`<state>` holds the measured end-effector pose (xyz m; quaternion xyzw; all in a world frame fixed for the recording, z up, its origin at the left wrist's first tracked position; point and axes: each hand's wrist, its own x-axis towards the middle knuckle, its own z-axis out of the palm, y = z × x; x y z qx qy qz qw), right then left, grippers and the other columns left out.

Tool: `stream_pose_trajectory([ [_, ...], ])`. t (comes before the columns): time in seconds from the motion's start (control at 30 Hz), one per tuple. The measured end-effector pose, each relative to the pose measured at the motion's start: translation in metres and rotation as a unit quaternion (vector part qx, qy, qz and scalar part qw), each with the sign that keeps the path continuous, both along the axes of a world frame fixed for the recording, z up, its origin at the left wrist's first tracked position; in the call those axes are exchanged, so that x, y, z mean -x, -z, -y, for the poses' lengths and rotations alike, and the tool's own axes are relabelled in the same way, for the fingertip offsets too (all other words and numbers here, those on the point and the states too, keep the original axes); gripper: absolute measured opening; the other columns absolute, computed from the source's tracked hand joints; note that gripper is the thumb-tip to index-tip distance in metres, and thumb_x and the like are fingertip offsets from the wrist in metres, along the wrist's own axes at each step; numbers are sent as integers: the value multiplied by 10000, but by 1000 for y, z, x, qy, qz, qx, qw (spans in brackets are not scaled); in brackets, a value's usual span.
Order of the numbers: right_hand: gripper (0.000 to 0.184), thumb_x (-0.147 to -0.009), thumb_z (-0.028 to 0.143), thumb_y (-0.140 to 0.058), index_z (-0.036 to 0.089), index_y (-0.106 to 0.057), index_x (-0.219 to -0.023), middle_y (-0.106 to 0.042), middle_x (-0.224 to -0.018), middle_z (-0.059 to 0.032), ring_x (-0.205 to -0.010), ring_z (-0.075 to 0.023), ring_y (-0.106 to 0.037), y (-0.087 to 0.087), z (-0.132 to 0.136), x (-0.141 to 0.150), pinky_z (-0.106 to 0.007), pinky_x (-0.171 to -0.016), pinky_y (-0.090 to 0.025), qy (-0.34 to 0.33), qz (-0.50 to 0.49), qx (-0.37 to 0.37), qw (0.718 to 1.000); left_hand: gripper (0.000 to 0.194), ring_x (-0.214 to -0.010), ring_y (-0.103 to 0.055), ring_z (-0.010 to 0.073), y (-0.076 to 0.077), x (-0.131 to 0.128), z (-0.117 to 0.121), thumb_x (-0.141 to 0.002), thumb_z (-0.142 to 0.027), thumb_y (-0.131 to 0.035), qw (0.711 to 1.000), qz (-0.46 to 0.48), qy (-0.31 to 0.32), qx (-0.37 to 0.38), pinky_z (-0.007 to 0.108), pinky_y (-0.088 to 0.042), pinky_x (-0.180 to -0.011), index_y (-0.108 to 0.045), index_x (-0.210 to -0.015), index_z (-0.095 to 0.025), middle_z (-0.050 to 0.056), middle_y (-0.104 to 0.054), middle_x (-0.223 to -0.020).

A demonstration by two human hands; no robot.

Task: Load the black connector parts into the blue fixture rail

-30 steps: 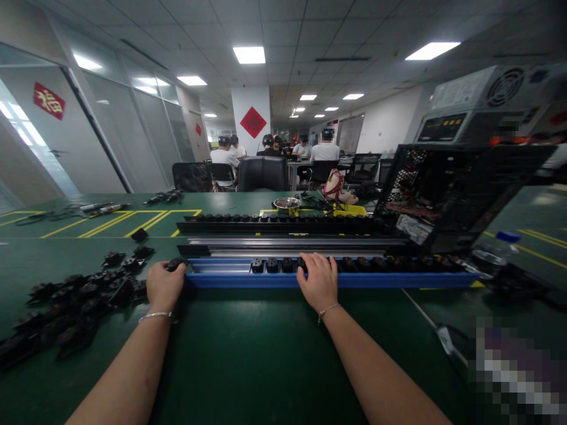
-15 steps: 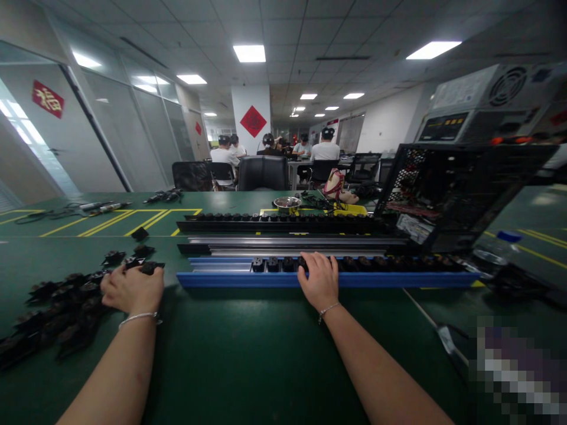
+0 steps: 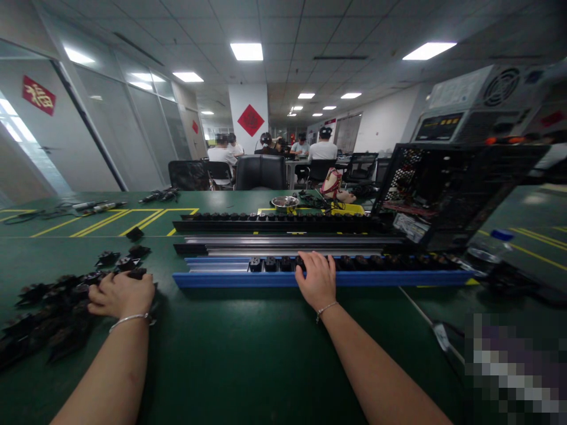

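My left hand [image 3: 121, 293] is at the right edge of a pile of black parts [image 3: 62, 301], its fingers curled round a black socket module [image 3: 137, 273]. The fingers partly cover this piece. My right hand [image 3: 316, 278] rests on a long blue channel rail [image 3: 248, 280]. Its fingertips close over one black socket module [image 3: 301, 261] seated in the rail. More such modules [image 3: 270, 264] stand in a row along the channel, on both sides of that hand. At the rail's left end a stretch of the silvery channel shows.
Behind the blue rail lie a black-and-silver rail [image 3: 283, 242] and a black rail [image 3: 266, 225] with modules. A computer case [image 3: 456, 189] stands at the right, with a bottle [image 3: 491, 248] beside it. A metal bowl [image 3: 284, 202] and a yellow tray [image 3: 348, 209] sit farther back.
My left hand has shifted slightly left and toward the pile, with the black socket module at its fingers. The right hand stays on the blue rail. The whole view has moved a little.
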<state>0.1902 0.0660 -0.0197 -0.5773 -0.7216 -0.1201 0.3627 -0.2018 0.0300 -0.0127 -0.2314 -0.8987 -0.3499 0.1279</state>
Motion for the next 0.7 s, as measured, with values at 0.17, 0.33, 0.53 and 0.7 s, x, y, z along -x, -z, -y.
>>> stream_pose_trajectory([
  [0.17,342,-852,307,-448,227,-576,-1159,-627,-1146,-60,-1143,-228,-479,1,0,0,-452,-1081,-156,-3,-4,1,1000,511,-1324,-233,325,0,1,0,-719,-481,-481,1000,13,-6,9,550,-203,-1030,-526,-1117,-164,176,-411,-1387],
  [0.33,341,-856,306,-441,221,-576,-1157,-625,-1152,-64,-1150,-232,-474,0,0,0,-453,-1082,-155,-6,-6,3,1000,516,-1332,-237,313,-3,-2,0,-742,-491,-470,1000,15,-2,-3,561,-202,-1028,-515,-1148,-176,181,-416,-1389],
  [0.53,344,-854,306,-442,224,-576,-1159,-621,-1155,-62,-1148,-227,-474,-1,1,0,-449,-1082,-159,-6,-6,5,1000,536,-1344,-226,347,-7,-6,-1,-768,-492,-475,999,25,12,-22,593,-181,-1043,-530,-1157,-127,223,-399,-1396],
  [0.7,337,-850,300,-450,228,-579,-1154,-623,-1149,-61,-1147,-222,-476,-1,0,1,-448,-1084,-150,-5,-8,7,1000,487,-1370,-185,334,-13,-20,-3,-802,-418,-463,993,-60,55,-82,635,-103,-1061,-518,-1174,-108,198,-418,-1388],
])
